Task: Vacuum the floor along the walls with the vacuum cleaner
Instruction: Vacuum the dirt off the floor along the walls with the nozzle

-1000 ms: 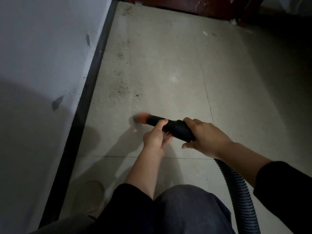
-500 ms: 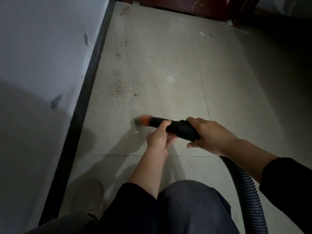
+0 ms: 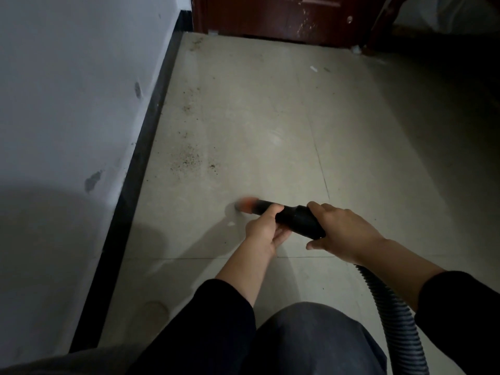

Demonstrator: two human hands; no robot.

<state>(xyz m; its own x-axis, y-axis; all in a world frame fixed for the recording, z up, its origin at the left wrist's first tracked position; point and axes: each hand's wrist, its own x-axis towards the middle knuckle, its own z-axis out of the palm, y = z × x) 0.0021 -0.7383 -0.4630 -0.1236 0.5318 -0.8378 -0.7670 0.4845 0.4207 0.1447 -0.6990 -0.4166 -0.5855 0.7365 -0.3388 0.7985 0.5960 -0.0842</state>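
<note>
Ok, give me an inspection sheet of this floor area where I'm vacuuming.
Surface: pale tiled floor, dimly lit.
Job's things: black vacuum nozzle, its blurred orange tip low near the floor, apart from the baseboard.
Clutter: dark crumbs beyond the tip near the baseboard; white scrap farther off.
Hands: left hand holds the nozzle's front; right hand grips its rear.
Cables: ribbed hose trails from the nozzle under the right arm; no cord seen.
Surroundings: scuffed white wall, black baseboard, dark red door.
</note>
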